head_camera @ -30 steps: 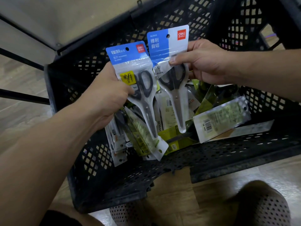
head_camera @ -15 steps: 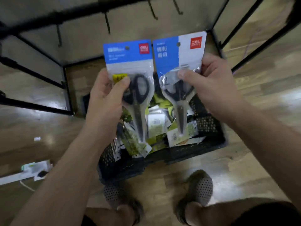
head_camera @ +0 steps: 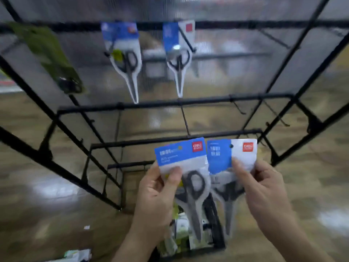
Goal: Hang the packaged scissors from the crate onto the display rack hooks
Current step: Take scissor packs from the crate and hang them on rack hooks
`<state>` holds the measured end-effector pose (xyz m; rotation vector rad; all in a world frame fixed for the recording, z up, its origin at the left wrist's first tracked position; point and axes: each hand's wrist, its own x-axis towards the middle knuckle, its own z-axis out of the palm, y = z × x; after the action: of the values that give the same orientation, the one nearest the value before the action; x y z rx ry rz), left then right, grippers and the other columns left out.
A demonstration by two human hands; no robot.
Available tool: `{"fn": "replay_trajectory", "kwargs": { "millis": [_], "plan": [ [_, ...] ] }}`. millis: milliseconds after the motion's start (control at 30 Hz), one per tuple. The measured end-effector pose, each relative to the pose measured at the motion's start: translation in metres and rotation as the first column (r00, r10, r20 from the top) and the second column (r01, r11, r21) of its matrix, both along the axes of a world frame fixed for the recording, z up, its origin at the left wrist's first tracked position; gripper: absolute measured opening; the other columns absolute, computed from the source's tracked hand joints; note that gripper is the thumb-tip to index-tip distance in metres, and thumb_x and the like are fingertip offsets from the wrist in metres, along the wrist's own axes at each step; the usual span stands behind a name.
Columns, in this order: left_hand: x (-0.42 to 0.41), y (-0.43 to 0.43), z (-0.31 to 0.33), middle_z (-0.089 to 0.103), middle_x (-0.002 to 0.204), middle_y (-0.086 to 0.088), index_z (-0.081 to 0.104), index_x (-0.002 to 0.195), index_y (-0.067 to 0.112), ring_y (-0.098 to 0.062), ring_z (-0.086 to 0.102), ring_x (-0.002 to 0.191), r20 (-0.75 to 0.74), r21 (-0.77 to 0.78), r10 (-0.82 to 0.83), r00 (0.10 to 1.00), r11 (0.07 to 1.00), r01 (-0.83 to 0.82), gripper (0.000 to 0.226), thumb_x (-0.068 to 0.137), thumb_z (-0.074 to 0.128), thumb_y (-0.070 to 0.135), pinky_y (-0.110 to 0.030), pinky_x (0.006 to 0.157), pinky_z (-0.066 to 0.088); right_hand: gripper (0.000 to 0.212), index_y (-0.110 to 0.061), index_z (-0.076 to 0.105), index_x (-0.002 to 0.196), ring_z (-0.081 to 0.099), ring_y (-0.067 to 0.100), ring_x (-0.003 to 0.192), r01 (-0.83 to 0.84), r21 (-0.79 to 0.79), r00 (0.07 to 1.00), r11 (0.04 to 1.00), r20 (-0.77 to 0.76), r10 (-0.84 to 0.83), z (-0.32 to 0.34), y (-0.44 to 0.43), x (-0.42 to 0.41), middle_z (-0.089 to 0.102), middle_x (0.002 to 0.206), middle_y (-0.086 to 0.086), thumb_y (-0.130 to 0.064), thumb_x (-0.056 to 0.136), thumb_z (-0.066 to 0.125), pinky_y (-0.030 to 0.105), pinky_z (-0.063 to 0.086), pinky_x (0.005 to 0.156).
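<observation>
The left hand (head_camera: 156, 193) pinches a blue-card scissors pack (head_camera: 186, 165), thumb on its front. Just beside it, the right hand (head_camera: 264, 191) pinches a blue-and-white scissors pack (head_camera: 233, 159). The crate (head_camera: 217, 235) sits below both hands. Above and beyond them, two hung packs (head_camera: 124, 52) occupy display rack (head_camera: 207, 100) hooks.

Retail display setting, shop-like. A black metal display rack (head_camera: 188, 105) carries rows of peg hooks (head_camera: 239, 109) before a translucent back panel (head_camera: 236, 12). Two hanging scissors packs (head_camera: 123, 52), with blue header cards and red brand marks, share the top bar with a green pack (head_camera: 49, 52). Matching stock: the left pack (head_camera: 181, 157) in the left hand (head_camera: 156, 195), the right pack (head_camera: 222, 159) in the right hand (head_camera: 264, 191). A black crate (head_camera: 217, 233) of further packaged goods stands on the wood-pattern floor (head_camera: 37, 186).
</observation>
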<state>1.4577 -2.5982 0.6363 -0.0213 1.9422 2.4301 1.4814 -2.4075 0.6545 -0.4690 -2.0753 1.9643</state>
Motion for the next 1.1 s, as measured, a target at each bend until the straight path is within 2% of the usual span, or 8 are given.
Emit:
{"fn": "replay_trajectory", "kwargs": {
  "millis": [167, 300, 400, 567, 733, 833, 1033, 1100],
  "plan": [
    [-0.025, -0.069, 0.091, 0.075, 0.081, 0.018, 0.075, 0.084, 0.053, 0.003, 0.07, 0.077, -0.169, -0.071, 0.094, 0.981, 0.992, -0.107, 0.048, 0.095, 0.066, 0.008, -0.011, 0.07, 0.052, 0.021, 0.002, 0.07, 0.092, 0.063, 0.006, 0.052, 0.039, 0.032, 0.989, 0.999, -0.141, -0.035, 0.101, -0.029, -0.001, 0.072, 0.065, 0.001, -0.016, 0.097, 0.061, 0.014, 0.047, 0.046],
    [-0.023, -0.107, 0.131, 0.075, 0.08, 0.012, 0.075, 0.096, 0.034, -0.001, 0.069, 0.073, -0.232, -0.047, 0.133, 0.964, 0.988, -0.147, 0.016, 0.096, 0.059, 0.029, -0.014, 0.065, 0.052, 0.023, -0.005, 0.073, 0.087, 0.063, 0.006, 0.052, 0.14, -0.008, 0.968, 0.99, -0.208, -0.139, 0.126, -0.062, 0.004, 0.073, 0.065, -0.001, -0.025, 0.096, 0.064, 0.015, 0.048, 0.049],
    [-0.017, -0.119, 0.139, 0.076, 0.081, 0.002, 0.074, 0.096, 0.022, -0.01, 0.071, 0.072, -0.211, -0.09, 0.132, 0.968, 0.984, -0.153, 0.03, 0.093, 0.055, 0.045, -0.019, 0.064, 0.053, 0.034, -0.008, 0.076, 0.091, 0.068, 0.016, 0.066, 0.133, 0.044, 0.978, 0.99, -0.171, -0.123, 0.13, -0.075, 0.004, 0.077, 0.078, 0.008, -0.041, 0.091, 0.068, 0.029, 0.05, 0.063],
    [-0.027, -0.117, 0.152, 0.077, 0.082, 0.0, 0.074, 0.097, 0.021, -0.011, 0.071, 0.073, -0.186, -0.156, 0.144, 0.972, 0.972, -0.174, 0.028, 0.103, 0.053, 0.038, -0.014, 0.058, 0.049, 0.019, -0.011, 0.07, 0.099, 0.073, 0.023, 0.066, 0.078, -0.044, 0.985, 0.996, -0.151, -0.084, 0.144, -0.072, -0.013, 0.077, 0.082, 0.009, -0.029, 0.093, 0.069, 0.034, 0.057, 0.052],
    [-0.047, -0.103, 0.159, 0.078, 0.091, -0.009, 0.075, 0.096, 0.022, -0.036, 0.072, 0.093, -0.183, -0.184, 0.212, 0.96, 0.952, -0.245, 0.024, 0.104, 0.056, 0.035, -0.046, 0.084, 0.056, 0.015, -0.012, 0.068, 0.099, 0.075, 0.025, 0.075, -0.025, -0.026, 0.985, 0.999, -0.173, 0.02, 0.15, -0.055, -0.042, 0.076, 0.084, 0.009, -0.026, 0.095, 0.068, 0.032, 0.059, 0.061],
    [-0.059, -0.093, 0.16, 0.078, 0.094, -0.01, 0.076, 0.099, 0.02, -0.038, 0.071, 0.097, -0.18, -0.202, 0.235, 0.955, 0.942, -0.27, 0.024, 0.105, 0.056, 0.031, -0.049, 0.088, 0.056, 0.015, -0.01, 0.067, 0.099, 0.071, 0.026, 0.068, -0.098, -0.03, 0.98, 0.995, -0.175, 0.092, 0.15, -0.046, -0.062, 0.075, 0.083, 0.014, -0.025, 0.096, 0.067, 0.047, 0.056, 0.064],
    [-0.084, -0.069, 0.153, 0.079, 0.091, 0.0, 0.072, 0.106, 0.015, -0.014, 0.076, 0.084, -0.133, -0.262, 0.295, 0.946, 0.91, -0.321, 0.022, 0.106, 0.055, 0.03, -0.02, 0.062, 0.055, 0.015, -0.012, 0.066, 0.101, 0.075, 0.018, 0.071, -0.175, -0.016, 0.972, 0.984, -0.161, 0.17, 0.139, -0.026, -0.091, 0.076, 0.083, 0.006, -0.027, 0.096, 0.066, 0.037, 0.062, 0.059],
    [-0.094, -0.065, 0.149, 0.079, 0.089, 0.001, 0.071, 0.104, 0.016, -0.012, 0.076, 0.081, -0.117, -0.297, 0.3, 0.947, 0.899, -0.322, 0.023, 0.106, 0.054, 0.032, -0.021, 0.062, 0.055, 0.016, -0.013, 0.067, 0.1, 0.076, 0.023, 0.074, -0.166, -0.018, 0.974, 0.986, -0.162, 0.161, 0.137, -0.023, -0.098, 0.076, 0.085, 0.008, -0.028, 0.095, 0.067, 0.045, 0.062, 0.065]
  ]
}}
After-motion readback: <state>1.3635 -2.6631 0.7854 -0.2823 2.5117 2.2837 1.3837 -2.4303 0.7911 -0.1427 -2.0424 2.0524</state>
